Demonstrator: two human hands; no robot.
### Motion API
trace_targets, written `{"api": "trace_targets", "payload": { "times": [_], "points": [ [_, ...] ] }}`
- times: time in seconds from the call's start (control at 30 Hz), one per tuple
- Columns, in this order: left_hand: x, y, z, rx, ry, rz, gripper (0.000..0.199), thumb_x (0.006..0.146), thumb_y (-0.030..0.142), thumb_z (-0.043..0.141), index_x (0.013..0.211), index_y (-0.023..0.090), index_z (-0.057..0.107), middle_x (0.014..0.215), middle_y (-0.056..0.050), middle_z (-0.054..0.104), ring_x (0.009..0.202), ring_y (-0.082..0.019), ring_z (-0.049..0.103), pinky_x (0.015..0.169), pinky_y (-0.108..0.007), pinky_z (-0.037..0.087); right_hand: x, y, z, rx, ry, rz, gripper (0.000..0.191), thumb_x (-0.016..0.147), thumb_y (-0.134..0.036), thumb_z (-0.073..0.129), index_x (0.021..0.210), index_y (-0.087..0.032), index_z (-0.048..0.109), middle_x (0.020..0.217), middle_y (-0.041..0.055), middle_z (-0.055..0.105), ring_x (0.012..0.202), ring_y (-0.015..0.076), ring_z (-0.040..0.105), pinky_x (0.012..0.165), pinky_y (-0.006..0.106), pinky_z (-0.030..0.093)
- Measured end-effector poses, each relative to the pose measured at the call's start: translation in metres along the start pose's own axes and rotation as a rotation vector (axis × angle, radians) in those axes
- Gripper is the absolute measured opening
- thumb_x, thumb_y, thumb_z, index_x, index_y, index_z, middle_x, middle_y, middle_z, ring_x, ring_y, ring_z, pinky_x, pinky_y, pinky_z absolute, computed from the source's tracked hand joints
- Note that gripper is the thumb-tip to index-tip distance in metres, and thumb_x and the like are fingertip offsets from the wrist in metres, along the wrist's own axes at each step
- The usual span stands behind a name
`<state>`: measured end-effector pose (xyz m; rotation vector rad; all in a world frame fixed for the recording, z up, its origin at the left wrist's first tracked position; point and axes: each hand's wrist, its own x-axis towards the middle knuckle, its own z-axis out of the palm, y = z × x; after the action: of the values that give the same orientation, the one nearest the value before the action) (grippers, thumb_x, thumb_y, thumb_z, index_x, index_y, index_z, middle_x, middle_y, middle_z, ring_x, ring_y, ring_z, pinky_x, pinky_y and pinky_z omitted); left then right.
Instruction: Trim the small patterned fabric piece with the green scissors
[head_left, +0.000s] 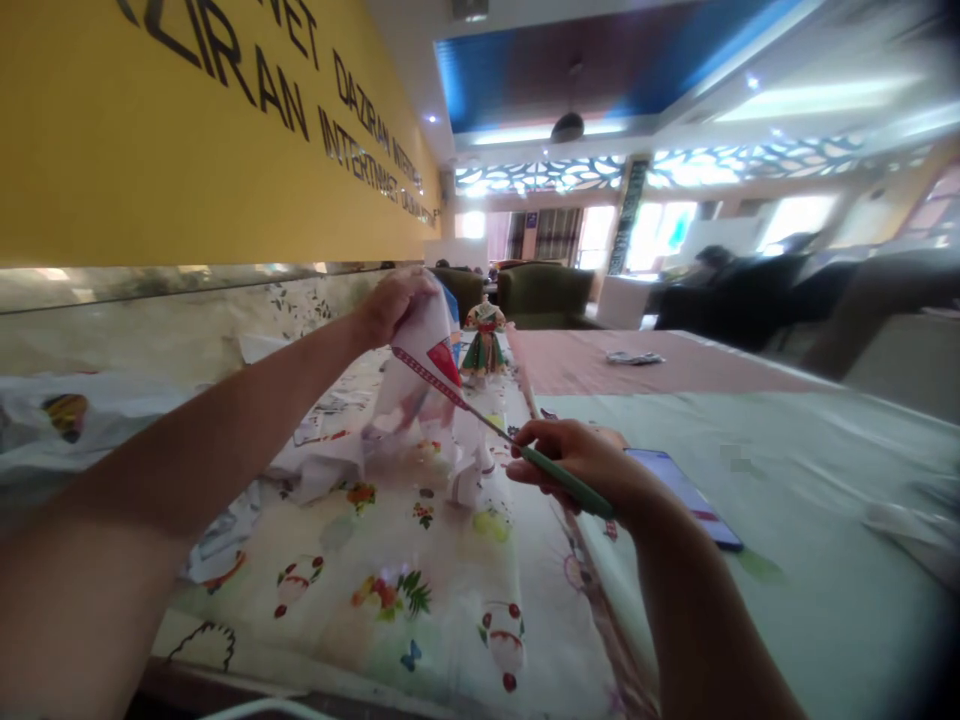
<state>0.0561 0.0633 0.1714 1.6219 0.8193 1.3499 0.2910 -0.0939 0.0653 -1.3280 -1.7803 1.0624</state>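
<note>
My left hand (397, 303) is closed on the top of a white sheet (420, 335) with red and blue printed parts, which hangs down over the table. A strip with a red pattern (431, 378) runs slantwise along it. In my right hand (574, 465) is a green-handled tool (566, 480), held in the fingers. Its thin metal end points up and left and meets the lower end of the red strip; whether it is a blade or scissors is unclear. Behind the sheet stands a small figure in a green and red dress (485, 345).
Crumpled white paper (315, 462) lies along the left side by the wall. A phone (686, 497) rests on the pale green cloth (810, 470) at the right. Farther back are a small crumpled item (634, 358) and dark green chairs (546, 292).
</note>
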Motion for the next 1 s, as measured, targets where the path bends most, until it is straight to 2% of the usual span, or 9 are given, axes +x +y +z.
{"api": "trace_targets", "payload": {
  "times": [0.07,0.17,0.33,0.4,0.47,0.63,0.73,0.83,1.0],
  "points": [
    [0.002,-0.012,-0.003,0.060,-0.043,-0.133,0.008,0.072,0.010,0.065,0.074,0.017,0.061,0.068,-0.003,0.060,0.058,-0.016,0.056,0.057,-0.028,0.043,0.003,0.004,0.001,0.038,-0.106,0.044,0.039,0.067,-0.049,0.086,0.083,-0.018,0.069,0.053,-0.0059,0.056,0.035,0.0080,0.046,0.031,0.019,0.034],
    [-0.014,-0.049,-0.016,0.146,0.024,-0.266,0.018,0.062,0.006,0.074,0.074,0.016,0.065,0.066,-0.004,0.061,0.057,-0.017,0.055,0.057,-0.029,0.040,0.016,0.015,0.016,0.018,-0.211,0.096,0.037,0.065,-0.047,0.088,0.077,-0.018,0.069,0.051,-0.0051,0.058,0.034,0.0078,0.047,0.029,0.017,0.034],
    [-0.075,-0.107,-0.051,0.207,0.279,-0.288,0.021,0.068,0.011,0.074,0.084,0.018,0.063,0.071,-0.001,0.060,0.064,-0.015,0.054,0.059,-0.025,0.038,0.039,0.037,0.043,-0.049,-0.226,0.208,0.041,0.063,-0.052,0.089,0.065,-0.020,0.063,0.040,-0.0049,0.055,0.027,0.0092,0.044,0.023,0.018,0.030],
    [-0.104,-0.118,-0.062,0.203,0.309,-0.306,0.020,0.071,0.019,0.073,0.088,0.019,0.062,0.076,-0.001,0.062,0.067,-0.015,0.056,0.060,-0.024,0.040,0.041,0.041,0.047,-0.047,-0.233,0.220,0.041,0.063,-0.052,0.089,0.063,-0.020,0.062,0.040,-0.0040,0.056,0.027,0.0095,0.045,0.024,0.018,0.030],
    [-0.131,-0.122,-0.066,0.184,0.276,-0.367,0.022,0.073,0.028,0.073,0.090,0.019,0.062,0.079,-0.003,0.066,0.066,-0.015,0.059,0.059,-0.025,0.043,0.040,0.040,0.050,-0.055,-0.230,0.227,0.038,0.063,-0.050,0.089,0.064,-0.021,0.064,0.042,-0.0034,0.057,0.027,0.0098,0.046,0.024,0.019,0.030],
    [-0.174,-0.126,-0.047,0.060,0.049,-0.596,0.037,0.075,0.037,0.075,0.105,0.020,0.062,0.082,-0.006,0.072,0.067,-0.017,0.066,0.059,-0.025,0.048,0.036,0.028,0.059,-0.131,-0.182,0.181,0.027,0.065,-0.038,0.089,0.062,-0.021,0.068,0.045,-0.0014,0.060,0.034,0.0104,0.047,0.031,0.021,0.028],
    [-0.177,-0.132,-0.033,-0.064,-0.053,-0.729,0.054,0.080,0.043,0.072,0.128,0.023,0.057,0.090,-0.008,0.075,0.070,-0.017,0.069,0.060,-0.024,0.049,0.033,0.023,0.065,-0.255,-0.151,0.151,0.024,0.065,-0.037,0.088,0.061,-0.021,0.070,0.051,0.0011,0.063,0.045,0.0143,0.053,0.039,0.023,0.033],
    [-0.171,-0.141,-0.025,-0.103,-0.092,-0.733,0.064,0.083,0.045,0.069,0.143,0.029,0.050,0.086,-0.005,0.075,0.069,-0.018,0.069,0.063,-0.026,0.051,0.032,0.024,0.067,-0.379,-0.144,0.126,0.025,0.064,-0.042,0.086,0.065,-0.021,0.073,0.063,0.0041,0.068,0.057,0.0189,0.059,0.047,0.026,0.037],
    [-0.163,-0.158,-0.018,-0.078,-0.037,-0.606,0.038,0.082,0.035,0.070,0.115,0.015,0.073,0.080,-0.007,0.074,0.067,-0.017,0.066,0.068,-0.028,0.052,0.032,0.029,0.067,-0.493,-0.192,0.141,0.028,0.068,-0.049,0.083,0.071,-0.022,0.074,0.074,0.0070,0.072,0.067,0.0227,0.061,0.054,0.029,0.038]
  ]
}}
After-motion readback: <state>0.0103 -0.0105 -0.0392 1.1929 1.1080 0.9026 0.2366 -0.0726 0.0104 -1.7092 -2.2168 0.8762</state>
